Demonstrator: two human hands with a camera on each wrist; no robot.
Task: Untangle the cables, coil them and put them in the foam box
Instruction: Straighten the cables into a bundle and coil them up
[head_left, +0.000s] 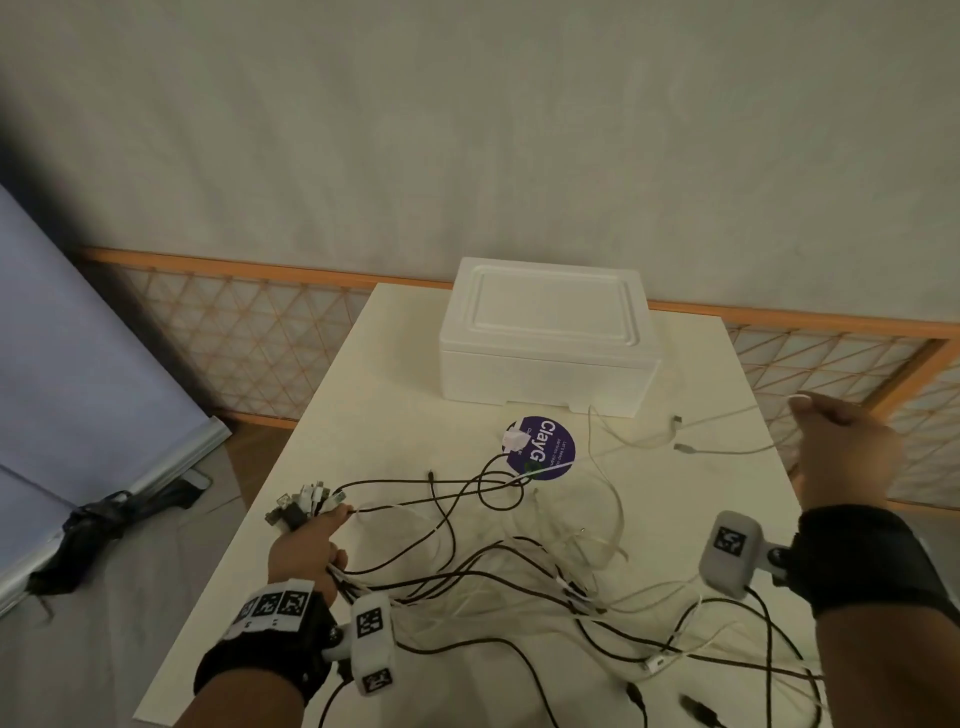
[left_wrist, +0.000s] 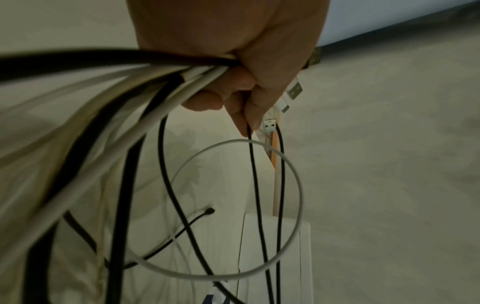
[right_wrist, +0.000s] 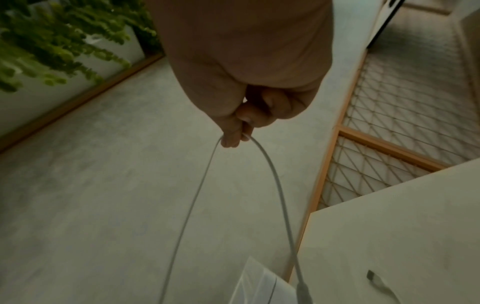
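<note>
Pale wall (head_left: 467, 130) behind everything, with an orange-framed lattice panel (head_left: 249, 332) running along its base, and my cream tabletop (head_left: 363, 415) sits in front of that. Grey floor (head_left: 78, 623) off to the left side.

So the foam box (head_left: 545, 338) is at the far end of the tabletop with its lid on. Just in front of it there's a round purple sticker (head_left: 543, 449) with white lettering.

My left hand (head_left: 306, 545) is at the left edge of the tabletop, fingers curled tight round a bundle of cables (head_left: 467, 582), black and white mixed. A cluster of plug ends (head_left: 306, 501) pokes out past my fingers, and the left wrist view shows a couple of white USB plugs (left_wrist: 294, 92) there. From my fist, the cables spill across the near half of the tabletop in a proper mess, crossing each other, with one black one making a loop (head_left: 501, 486) right by the sticker.

My right hand (head_left: 841, 447) is raised over the right edge of the tabletop, pinching a single white cable (head_left: 727, 415) between thumb and fingertips. In the right wrist view it hangs down from my fingers in two strands (right_wrist: 275, 185). Two of its loose connector ends (head_left: 680, 434) lie on the tabletop near the box.

Both wrists have black straps with tagged camera units on them.
</note>
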